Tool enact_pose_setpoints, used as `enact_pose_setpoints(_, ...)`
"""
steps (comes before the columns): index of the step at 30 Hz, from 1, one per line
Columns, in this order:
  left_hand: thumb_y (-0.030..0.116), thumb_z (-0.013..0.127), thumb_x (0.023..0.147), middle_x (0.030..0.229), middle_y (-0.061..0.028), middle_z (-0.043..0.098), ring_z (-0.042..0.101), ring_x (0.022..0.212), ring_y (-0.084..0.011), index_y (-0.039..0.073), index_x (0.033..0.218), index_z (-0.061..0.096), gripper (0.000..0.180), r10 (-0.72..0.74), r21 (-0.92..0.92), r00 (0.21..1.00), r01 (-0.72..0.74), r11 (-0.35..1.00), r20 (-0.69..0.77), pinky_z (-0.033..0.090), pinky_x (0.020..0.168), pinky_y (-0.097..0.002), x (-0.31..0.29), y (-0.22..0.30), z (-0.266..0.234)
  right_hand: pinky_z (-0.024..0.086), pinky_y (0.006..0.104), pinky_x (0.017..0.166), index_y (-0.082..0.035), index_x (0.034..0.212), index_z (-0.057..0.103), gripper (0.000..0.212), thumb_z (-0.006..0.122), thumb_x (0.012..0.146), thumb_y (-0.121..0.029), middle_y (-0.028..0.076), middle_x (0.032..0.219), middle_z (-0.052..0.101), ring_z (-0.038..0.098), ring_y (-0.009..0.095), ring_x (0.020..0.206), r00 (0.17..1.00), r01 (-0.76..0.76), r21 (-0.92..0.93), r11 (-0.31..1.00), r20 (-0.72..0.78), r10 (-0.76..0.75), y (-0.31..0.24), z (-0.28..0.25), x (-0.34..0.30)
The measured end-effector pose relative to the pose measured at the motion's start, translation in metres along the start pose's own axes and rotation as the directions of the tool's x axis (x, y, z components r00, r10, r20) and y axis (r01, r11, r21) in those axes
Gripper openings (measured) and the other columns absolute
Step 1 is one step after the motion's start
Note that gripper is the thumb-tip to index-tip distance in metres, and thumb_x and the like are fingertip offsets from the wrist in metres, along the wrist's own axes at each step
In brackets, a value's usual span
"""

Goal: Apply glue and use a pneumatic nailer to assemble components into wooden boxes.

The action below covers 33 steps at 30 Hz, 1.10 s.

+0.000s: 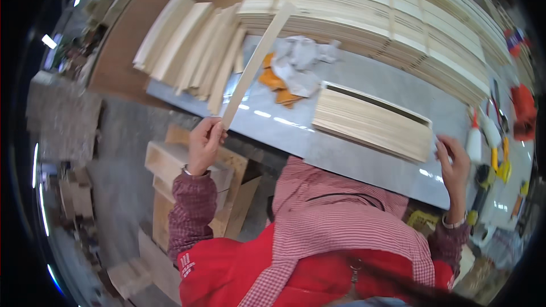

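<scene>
At the near left edge of the grey smooth-topped counter (369, 165), the person's left hand (206, 141) holds a long, thin, flat strip of pale wood (256, 67). Left grip is narrow, thumb and fingers pinching the strip's near end. Strip slants far and to the right, over the counter; its far end overlaps the strapped stack in view, contact there can't be told.

Right hand (454, 158) is at the right end of a pale wooden rectangular box (369, 124) with a long, narrow, dark opening along its far side. Right grip is loosely curled, fingers a little apart; can't tell if fingertips touch the box. Box lies on the counter, right of centre, near the edge.

Far side: long pale wooden boards in a strapped stack (352, 18). Far left: shorter pale wooden boards (196, 51), side by side. Between strip and box: crumpled whitish cloth (301, 65), with an orange cloth (277, 86) beside it, partly under. Right of the right hand: white plastic bottle with a red tip (474, 143), yellow-handled tool (504, 167) near it. Below the left hand, off the counter: pale open wooden boxes (170, 165).
</scene>
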<state>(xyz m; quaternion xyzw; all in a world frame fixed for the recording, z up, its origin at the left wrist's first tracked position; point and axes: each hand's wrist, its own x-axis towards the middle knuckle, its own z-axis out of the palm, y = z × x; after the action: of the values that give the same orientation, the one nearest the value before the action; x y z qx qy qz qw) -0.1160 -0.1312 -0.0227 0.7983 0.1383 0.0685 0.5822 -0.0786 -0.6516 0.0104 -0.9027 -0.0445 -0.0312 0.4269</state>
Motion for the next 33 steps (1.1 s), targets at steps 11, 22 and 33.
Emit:
enact_pose_setpoints(11, -0.001, 0.058, 0.084, 0.077, -0.0052, 0.053, 0.048, 0.061, -0.0156, 0.001, 0.093, 0.061, 0.009, 0.527, 0.289, 0.625, -0.758, 0.584, 0.576, 0.039, 0.056, -0.0266, 0.084, 0.081, 0.120, 0.046, 0.0209, 0.067, -0.005, 0.119, 0.061, 0.033, 0.062, 0.086, -0.006, 0.005, 0.106, 0.059, 0.054, 0.010, 0.080, 0.989, 0.149, 0.202, 0.968, -0.019, -0.148, -0.007, 0.004, 0.073)
enact_pose_setpoints(22, -0.004, 0.060, 0.082, 0.086, -0.0062, 0.058, 0.050, 0.063, -0.0163, 0.001, 0.093, 0.063, 0.012, 0.649, 0.188, 0.509, -0.845, 0.500, 0.565, 0.040, 0.056, -0.0260, 0.115, 0.064, 0.170, 0.045, 0.0229, 0.072, -0.002, 0.098, 0.068, 0.016, 0.065, 0.083, -0.006, 0.002, 0.087, 0.064, 0.054, 0.012, 0.079, 0.993, 0.051, 0.145, 0.988, -0.113, -0.034, 0.037, 0.007, 0.064)
enact_pose_setpoints(33, -0.004, 0.062, 0.081, 0.088, -0.0060, 0.059, 0.049, 0.062, -0.0141, -0.001, 0.096, 0.065, 0.015, 0.614, 0.208, 0.575, -0.799, 0.565, 0.541, 0.039, 0.055, -0.0244, 0.110, 0.056, 0.178, 0.045, 0.0246, 0.073, -0.003, 0.091, 0.069, 0.011, 0.067, 0.080, -0.005, 0.004, 0.086, 0.065, 0.055, 0.014, 0.081, 0.980, 0.108, 0.069, 0.992, -0.173, -0.095, 0.055, 0.018, 0.056)
